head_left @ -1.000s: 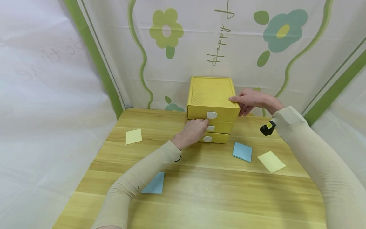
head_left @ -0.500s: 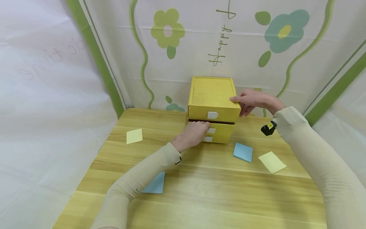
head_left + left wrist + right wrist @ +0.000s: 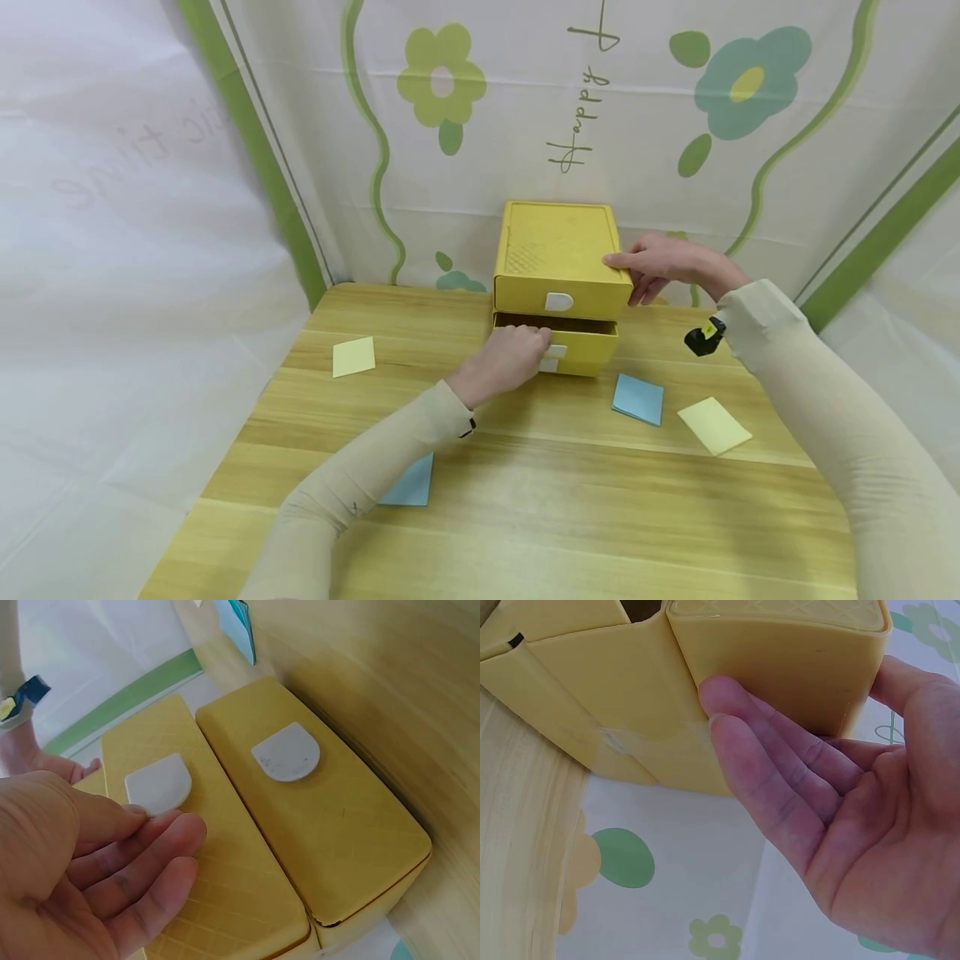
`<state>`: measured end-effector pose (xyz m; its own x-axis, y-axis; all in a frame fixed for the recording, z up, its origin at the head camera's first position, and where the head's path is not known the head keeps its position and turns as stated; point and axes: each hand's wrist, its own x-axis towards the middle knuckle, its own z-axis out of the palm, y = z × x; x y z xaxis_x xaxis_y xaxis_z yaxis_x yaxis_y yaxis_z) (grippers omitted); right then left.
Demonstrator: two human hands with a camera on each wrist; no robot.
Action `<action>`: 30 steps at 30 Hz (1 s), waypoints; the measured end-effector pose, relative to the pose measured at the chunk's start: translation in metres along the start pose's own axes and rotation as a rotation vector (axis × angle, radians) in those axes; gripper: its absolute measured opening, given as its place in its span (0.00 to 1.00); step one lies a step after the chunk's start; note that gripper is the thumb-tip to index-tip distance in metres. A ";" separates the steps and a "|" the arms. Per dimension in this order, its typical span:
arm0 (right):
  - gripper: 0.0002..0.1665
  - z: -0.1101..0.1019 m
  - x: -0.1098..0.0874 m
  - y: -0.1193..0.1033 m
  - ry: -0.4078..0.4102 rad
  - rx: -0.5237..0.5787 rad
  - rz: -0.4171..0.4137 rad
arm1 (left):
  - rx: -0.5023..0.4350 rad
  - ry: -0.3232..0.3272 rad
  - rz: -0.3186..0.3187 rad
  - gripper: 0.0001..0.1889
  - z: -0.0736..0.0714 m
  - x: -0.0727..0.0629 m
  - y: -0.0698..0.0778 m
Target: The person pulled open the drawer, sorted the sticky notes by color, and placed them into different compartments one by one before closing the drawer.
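Observation:
A yellow three-drawer box (image 3: 562, 237) stands at the back of the table. Its middle drawer (image 3: 588, 346) is pulled partway out, and the dark gap of its inside shows. My left hand (image 3: 507, 360) pinches that drawer's white handle (image 3: 159, 784) between thumb and fingers. Below it, the bottom drawer (image 3: 322, 817) stays in, with its own white tab (image 3: 289, 754). My right hand (image 3: 667, 260) rests at the box's right edge, thumb on the top and fingers lying along the side wall (image 3: 780, 667).
A yellow note (image 3: 352, 357) lies at the left, and a blue one (image 3: 411, 483) is partly under the left sleeve. To the right are a blue note pad (image 3: 637, 400) and another yellow note (image 3: 714, 426). A patterned white curtain (image 3: 517, 100) hangs behind the box.
The left hand has moved toward the person, drawing the middle drawer out from nearly closed to partly open. My right hand stays at the box's edge.

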<state>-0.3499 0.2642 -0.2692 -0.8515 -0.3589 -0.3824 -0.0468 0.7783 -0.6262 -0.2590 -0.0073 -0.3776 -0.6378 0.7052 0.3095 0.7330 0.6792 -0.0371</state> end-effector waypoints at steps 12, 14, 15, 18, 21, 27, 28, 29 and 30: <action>0.35 -0.001 0.003 0.005 0.013 -0.001 0.007 | 0.000 -0.040 0.023 0.06 -0.005 -0.007 0.007; 0.35 0.000 0.002 0.004 0.011 -0.002 0.005 | -0.001 -0.039 0.026 0.06 -0.005 -0.008 0.008; 0.35 0.000 0.002 0.004 0.008 -0.002 0.004 | 0.000 -0.038 0.027 0.07 -0.005 -0.009 0.009; 0.35 0.000 0.002 0.003 0.005 -0.002 -0.004 | 0.004 -0.038 0.029 0.09 -0.005 -0.012 0.010; 0.35 0.001 0.002 0.002 0.004 -0.005 -0.011 | -0.003 -0.031 0.032 0.10 -0.006 -0.015 0.012; 0.35 0.001 0.002 0.001 0.003 -0.011 -0.012 | -0.007 -0.015 0.040 0.10 -0.007 -0.019 0.015; 0.35 0.001 0.002 0.001 0.003 -0.012 -0.012 | -0.007 -0.014 0.040 0.10 -0.007 -0.019 0.015; 0.35 0.000 0.002 0.001 0.003 -0.013 -0.013 | -0.006 -0.013 0.041 0.10 -0.007 -0.020 0.015; 0.35 0.000 0.002 0.001 0.003 -0.013 -0.013 | 0.000 -0.010 0.043 0.10 -0.007 -0.021 0.015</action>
<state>-0.3511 0.2644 -0.2709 -0.8524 -0.3673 -0.3722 -0.0643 0.7800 -0.6224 -0.2330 -0.0129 -0.3778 -0.6079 0.7361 0.2977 0.7600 0.6480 -0.0500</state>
